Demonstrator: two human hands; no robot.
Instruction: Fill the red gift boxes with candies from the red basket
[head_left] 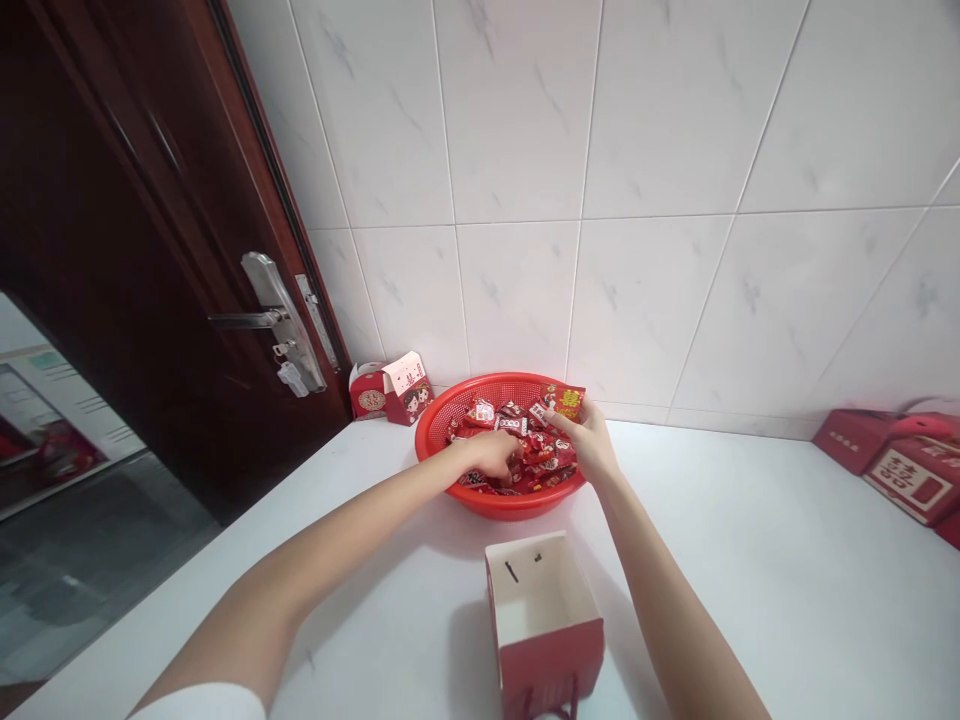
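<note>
A red plastic basket stands near the wall with many red-wrapped candies in it. My left hand reaches inside, its fingers curled down among the wrappers. Whatever those fingertips grip is hidden. Over the basket's right rim, my right hand pinches a red candy packet with a gold double-happiness character. Nearer to me, between my forearms, an open red paper box stands upright; its pale inside shows no candies, and a dark cord handle hangs at its front.
Two small red and pink gift boxes sit against the wall left of the basket. More red gift boxes stand at the right edge of the white table. A dark wooden door with a metal handle is at left.
</note>
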